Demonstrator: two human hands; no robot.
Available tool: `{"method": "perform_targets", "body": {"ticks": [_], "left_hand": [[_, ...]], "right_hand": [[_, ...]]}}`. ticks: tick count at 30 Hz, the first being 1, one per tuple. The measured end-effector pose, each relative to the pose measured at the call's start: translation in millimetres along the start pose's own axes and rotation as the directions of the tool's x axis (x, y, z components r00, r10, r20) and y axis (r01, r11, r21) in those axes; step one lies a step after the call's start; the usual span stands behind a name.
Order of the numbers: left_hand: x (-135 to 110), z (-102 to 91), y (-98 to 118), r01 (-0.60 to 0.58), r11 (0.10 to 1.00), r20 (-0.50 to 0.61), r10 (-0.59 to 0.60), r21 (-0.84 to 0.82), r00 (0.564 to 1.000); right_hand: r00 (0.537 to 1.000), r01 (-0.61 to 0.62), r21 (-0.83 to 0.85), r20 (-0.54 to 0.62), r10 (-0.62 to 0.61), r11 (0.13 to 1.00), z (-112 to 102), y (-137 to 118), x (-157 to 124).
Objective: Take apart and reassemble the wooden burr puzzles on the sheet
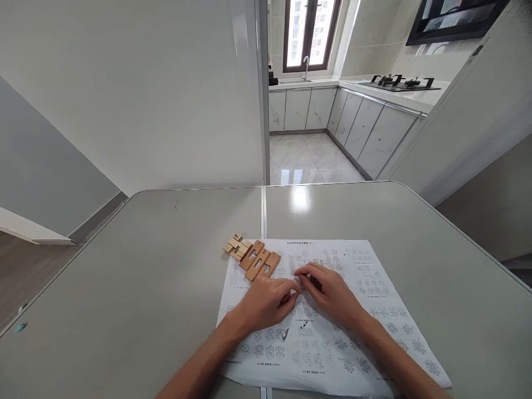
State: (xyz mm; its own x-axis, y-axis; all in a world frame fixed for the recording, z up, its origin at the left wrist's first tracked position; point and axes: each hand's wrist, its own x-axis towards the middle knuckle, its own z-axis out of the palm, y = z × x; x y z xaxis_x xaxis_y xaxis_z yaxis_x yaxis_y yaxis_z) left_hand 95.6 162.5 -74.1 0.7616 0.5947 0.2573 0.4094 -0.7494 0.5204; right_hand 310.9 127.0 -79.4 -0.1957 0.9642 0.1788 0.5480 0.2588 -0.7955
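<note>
A large white sheet of paper (291, 363) with printed line drawings lies on the table. Over its upper middle, my left hand (268, 302) and my right hand (328, 291) are curled, their fingertips close together. Both look pinched near the paper; whatever might be between the fingers is hidden or too small to make out. Just beyond my left hand, several flat wooden puzzle pieces lie side by side over the sheet's upper left corner. The brown slotted piece (254, 270) bears a number, and the lighter notched piece (238, 249) sits farthest left.
The grey table (137, 299) has a pale seam (263, 213) down its middle. At its left edge lies a small green object (20, 327). Beyond stand a white wall panel (166, 100) and a kitchen with white cabinets (322, 108) and a gas stove (399, 84).
</note>
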Motion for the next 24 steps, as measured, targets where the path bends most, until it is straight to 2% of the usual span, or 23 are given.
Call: {"method": "perform_targets", "body": {"ticks": [3,6,8,11,14,19,24], "left_hand": [[1,-3.7,1,0.046,0.99,-0.049,-0.052,-0.131,0.997],[3,-9.2,-1,0.103,0.975,-0.174,-0.138,-0.199,0.975],[5,-14.5,-5,0.138,0.973,-0.31,-0.192,-0.187,0.931],[6,-25.4,-16,0.207,0.974,-0.506,-0.225,-0.093,0.832],[5,-36.2,-31,0.302,0.951,-0.589,-0.21,0.061,0.781],[0,-43.6,-57,0.524,0.843,-0.639,-0.336,0.125,0.692],[-5,-43.6,-76,0.605,0.792,-0.576,-0.456,0.085,0.678]], "right_hand": [[1.0,-0.001,-0.001,0.012,0.001,1.0,0,1,0],[1.0,-0.002,-0.014,0.02,0.003,1.0,0,2,0],[1.0,-0.007,-0.02,0.019,0.008,1.0,-1,1,-1],[1.0,-0.008,-0.021,0.02,0.009,1.0,-1,1,-1],[1.0,-0.007,-0.027,0.02,0.008,1.0,0,1,-1],[1.0,0.004,-0.022,0.01,-0.004,1.0,0,2,-1],[1.0,0.004,-0.021,0.003,-0.004,1.0,-1,0,0]]}}
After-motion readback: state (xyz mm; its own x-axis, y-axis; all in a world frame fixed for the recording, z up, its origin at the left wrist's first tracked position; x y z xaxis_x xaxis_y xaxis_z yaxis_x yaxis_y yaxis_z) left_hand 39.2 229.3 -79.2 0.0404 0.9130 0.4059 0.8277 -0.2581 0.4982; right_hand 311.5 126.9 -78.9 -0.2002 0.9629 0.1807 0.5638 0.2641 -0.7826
